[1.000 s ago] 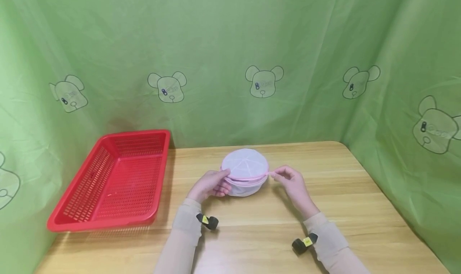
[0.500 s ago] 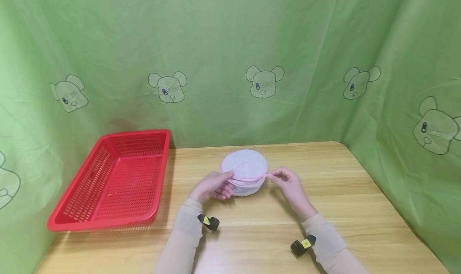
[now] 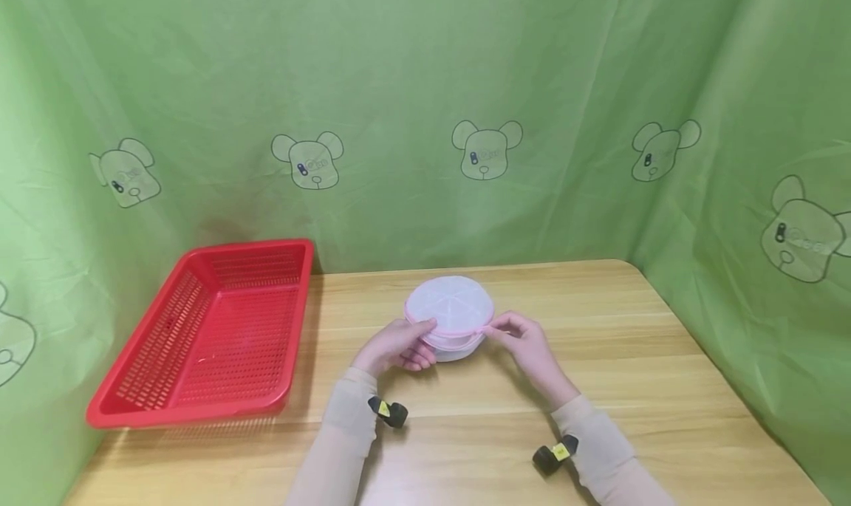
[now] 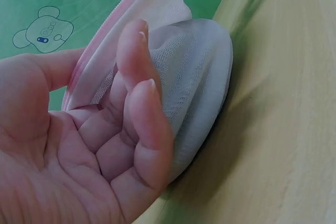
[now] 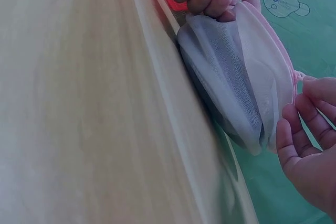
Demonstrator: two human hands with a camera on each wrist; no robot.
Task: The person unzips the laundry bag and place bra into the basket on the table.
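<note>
A round white mesh laundry bag (image 3: 450, 299) with a pink zipper round its top edge stands on the wooden table. My left hand (image 3: 397, 343) grips its near left rim, thumb on top and fingers beneath. In the left wrist view the pale mesh side (image 4: 197, 77) sags in folds beyond my curled fingers. At the right front of the rim, my right hand (image 3: 527, 345) pinches the small pink zipper pull (image 5: 300, 75) between thumb and finger. The bag's far side is hidden in the head view.
A red plastic basket (image 3: 282, 373) with slotted walls sits on the left of the table (image 3: 665, 388). Green curtains (image 3: 399, 70) printed with bear heads hang behind the table and along both sides.
My right hand has moved left and slightly nearer along the rim with the zipper pull. My left hand has shifted a little to the right along the bag's edge.
</note>
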